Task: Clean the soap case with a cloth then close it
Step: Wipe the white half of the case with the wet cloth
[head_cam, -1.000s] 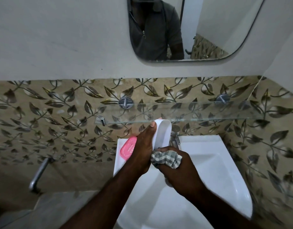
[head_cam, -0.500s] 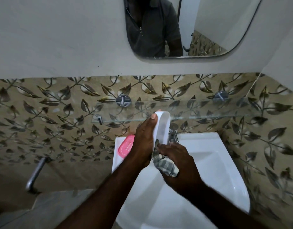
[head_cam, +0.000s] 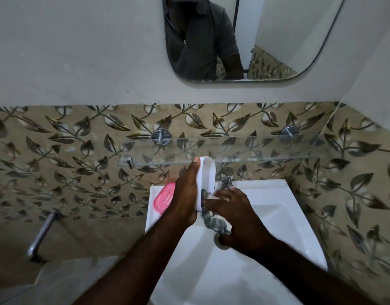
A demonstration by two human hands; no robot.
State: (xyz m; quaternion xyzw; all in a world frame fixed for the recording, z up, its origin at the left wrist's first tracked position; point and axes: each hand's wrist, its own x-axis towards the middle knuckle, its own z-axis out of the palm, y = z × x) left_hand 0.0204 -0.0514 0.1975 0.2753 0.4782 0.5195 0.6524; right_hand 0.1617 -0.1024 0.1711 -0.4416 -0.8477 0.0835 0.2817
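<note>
The left hand [head_cam: 185, 194] grips the white soap case [head_cam: 206, 179] upright over the sink [head_cam: 277, 194], its long axis running away from the person toward the glass shelf [head_cam: 255, 150]. The right hand [head_cam: 235, 216] clutches the checked cloth [head_cam: 213, 221] against the case's lower end. The pink piece [head_cam: 164, 198] lies just left, nearer the left hand

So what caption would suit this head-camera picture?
Over a white sink, the left hand holds a white soap case while the right hand wipes it with a checked cloth.
</note>
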